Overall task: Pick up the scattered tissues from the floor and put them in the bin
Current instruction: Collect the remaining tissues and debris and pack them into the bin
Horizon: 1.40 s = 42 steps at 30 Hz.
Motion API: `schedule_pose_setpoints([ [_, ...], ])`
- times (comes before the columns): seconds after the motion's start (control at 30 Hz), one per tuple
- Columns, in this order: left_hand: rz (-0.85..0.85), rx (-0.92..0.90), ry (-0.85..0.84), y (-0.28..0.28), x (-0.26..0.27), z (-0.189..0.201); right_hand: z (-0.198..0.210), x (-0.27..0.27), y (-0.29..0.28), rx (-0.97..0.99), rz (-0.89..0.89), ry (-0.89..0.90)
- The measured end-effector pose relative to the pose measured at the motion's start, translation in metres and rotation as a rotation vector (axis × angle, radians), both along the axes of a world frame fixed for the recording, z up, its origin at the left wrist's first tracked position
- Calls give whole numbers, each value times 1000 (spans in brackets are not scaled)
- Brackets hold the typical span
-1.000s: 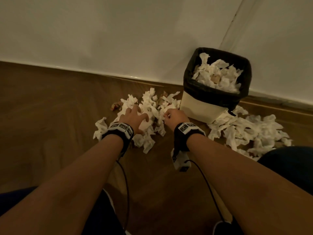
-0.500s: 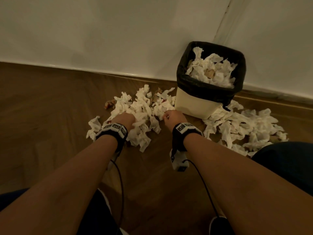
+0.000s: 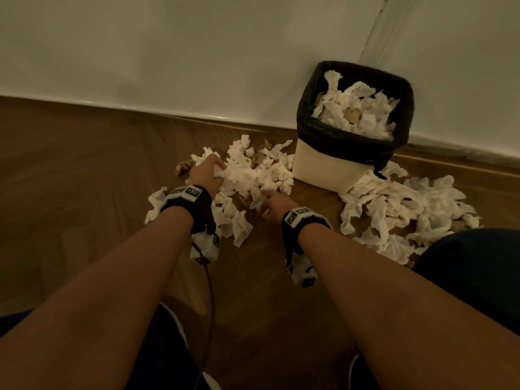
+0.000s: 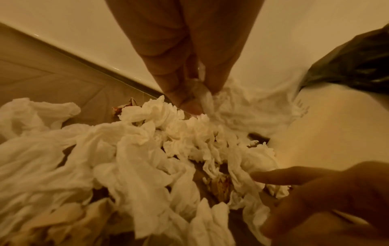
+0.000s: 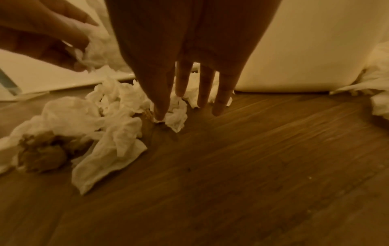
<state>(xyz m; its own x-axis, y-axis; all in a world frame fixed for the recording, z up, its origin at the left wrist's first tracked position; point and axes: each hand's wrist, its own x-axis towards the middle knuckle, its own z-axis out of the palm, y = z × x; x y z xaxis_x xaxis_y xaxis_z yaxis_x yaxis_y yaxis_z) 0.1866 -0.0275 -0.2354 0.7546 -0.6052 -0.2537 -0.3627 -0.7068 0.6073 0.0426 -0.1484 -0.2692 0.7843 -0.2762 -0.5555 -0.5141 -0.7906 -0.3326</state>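
Crumpled white tissues (image 3: pixel 253 175) lie heaped on the wooden floor left of the bin (image 3: pixel 332 167), a cream bin with a black liner, filled with tissues. My left hand (image 3: pixel 208 173) grips a bunch of tissues (image 4: pixel 207 99) at the heap's left side, fingers pinched round it. My right hand (image 3: pixel 270 205) hovers low at the heap's near edge, its fingers (image 5: pixel 220 99) straight and spread, the fingertips touching loose tissues (image 5: pixel 174 116). A second pile of tissues (image 3: pixel 399 209) spreads right of the bin.
A white wall and skirting board (image 3: pixel 168 114) run behind the heap. A brownish crumpled wad (image 5: pixel 42 154) lies among the tissues. Bare wooden floor (image 3: pixel 84 178) stretches left. My dark-clad knee (image 3: pixel 472 271) is at the right.
My left hand has lifted a bunch of tissues toward the bin side. My right hand let its fingers straighten and dropped to the heap's near edge.
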Motion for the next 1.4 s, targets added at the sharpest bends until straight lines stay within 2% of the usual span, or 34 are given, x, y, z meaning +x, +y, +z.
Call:
schedule_pose_setpoints([
  [0.1, -95, 87, -47, -2, -2, -2, -2, -2, 6, 3, 124, 138],
  [0.2, -101, 199, -64, -3, -2, -5, 1, -1, 12, -67, 206, 249],
  [0.33, -29, 255, -1, -3, -4, -7, 14, 8, 14, -46, 78, 288],
  [0.47, 22, 233, 72, -1, -11, -8, 14, 4, 10, -85, 23, 140],
  [0.57, -41, 291, -26, -2, -13, -6, 18, 0, 6, -86, -10, 86],
  [0.67, -64, 242, -64, -3, -15, 2, 31, 0, 3, -106, -84, 40],
  [0.77, -6, 130, 23, 0, -21, 14, 46, -3, -1, 23, -246, 6],
  [0.87, 10, 15, 100, 1, -31, 33, 58, -12, -4, 253, -485, -223],
  [0.97, 1, -53, 74, -3, -42, 59, 81, -21, -4, 324, -647, -421],
  [1.03, 4, -70, -18, -9, -50, 79, 104, -25, -4, 290, -674, -485],
  [1.13, 33, -159, -8, -22, -65, 112, 147, -37, -6, 271, -687, -538],
  [1.23, -3, -173, -7, -39, -85, 145, 183, -55, -13, 169, -622, -532],
  [1.4, -48, -123, -174, -63, -124, 190, 241, -103, -29, 4, -527, -585],
])
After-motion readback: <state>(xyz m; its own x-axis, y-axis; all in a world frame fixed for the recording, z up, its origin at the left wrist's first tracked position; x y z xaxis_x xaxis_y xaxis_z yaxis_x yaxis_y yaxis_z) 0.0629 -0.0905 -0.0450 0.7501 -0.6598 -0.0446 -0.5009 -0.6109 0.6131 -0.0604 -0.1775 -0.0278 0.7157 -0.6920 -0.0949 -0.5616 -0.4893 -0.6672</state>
